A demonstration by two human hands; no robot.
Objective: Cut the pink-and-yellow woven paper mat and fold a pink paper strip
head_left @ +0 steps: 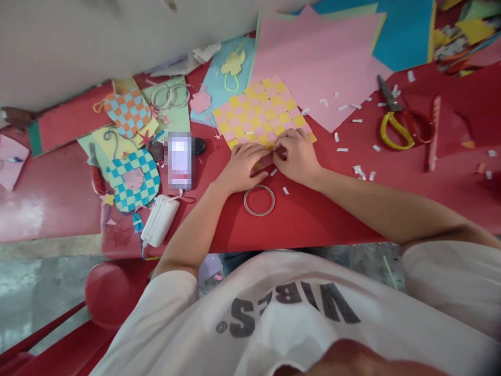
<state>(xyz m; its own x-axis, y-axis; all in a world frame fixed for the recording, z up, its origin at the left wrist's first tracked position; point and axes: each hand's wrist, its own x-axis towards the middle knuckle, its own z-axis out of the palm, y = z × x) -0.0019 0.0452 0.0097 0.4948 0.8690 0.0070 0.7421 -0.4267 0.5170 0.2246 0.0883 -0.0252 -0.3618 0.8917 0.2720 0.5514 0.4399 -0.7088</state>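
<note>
A woven paper sheet (260, 112) in pink and yellow checks lies tilted on the red table, and both hands are at its near edge. My left hand (246, 166) rests with its fingers bent over that edge, thumb pointing right. My right hand (298, 156) is closed in a pinch at the same edge, close to the left fingertips. The paper edge between them is mostly hidden by the fingers. Just below the hands lies a roll of thin tape (259, 200), flat on the table. Small white paper scraps (285, 191) lie around the hands.
Scissors (395, 117) with yellow and red handles lie at the right beside a pink striped stick (433, 133). Large pink paper (313, 57) lies behind. At left are a phone (180, 159), a white power bank (159, 220), a blue checked woven piece (145, 169) and an orange one (129, 110).
</note>
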